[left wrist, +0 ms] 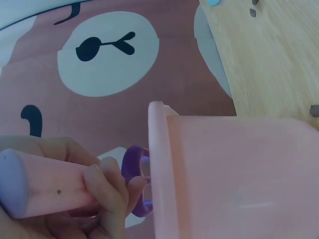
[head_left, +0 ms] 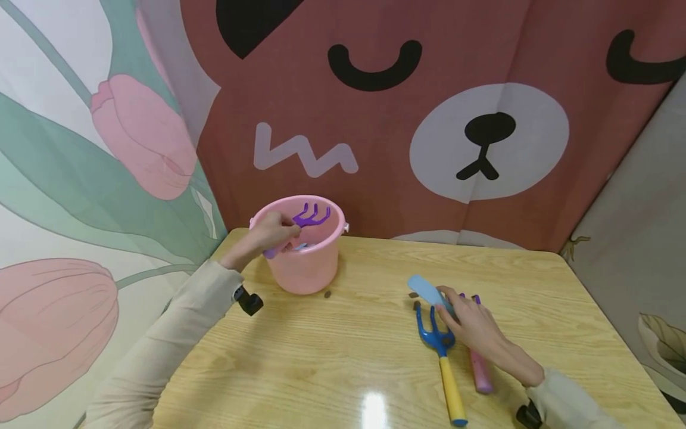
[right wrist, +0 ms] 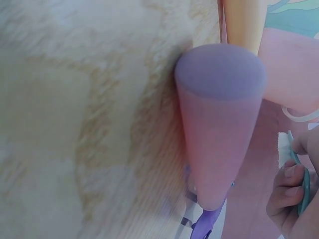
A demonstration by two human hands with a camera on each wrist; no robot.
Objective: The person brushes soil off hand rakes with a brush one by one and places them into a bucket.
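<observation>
My left hand (head_left: 274,231) grips a toy hand rake over the near left rim of a pink bucket (head_left: 304,275). The rake's purple tines (head_left: 316,218) point into the bucket's mouth, and its pink handle (left wrist: 60,191) with a lilac end sticks out past the rim. On the right, my right hand (head_left: 477,325) pinches a light-blue flat plastic tool (head_left: 424,289), its far end angled left. Beside that hand lies a blue toy fork (head_left: 436,341) with a yellow handle. Partly under the hand is a purple tool with a pink handle (right wrist: 219,139).
Small dark bits (head_left: 327,294) are scattered on the wooden table (head_left: 332,351). Something pale blue (head_left: 303,245) shows inside the bucket. A curtain with a bear print (head_left: 386,119) hangs right behind the table's back edge, with a tulip print (head_left: 145,137) at the left.
</observation>
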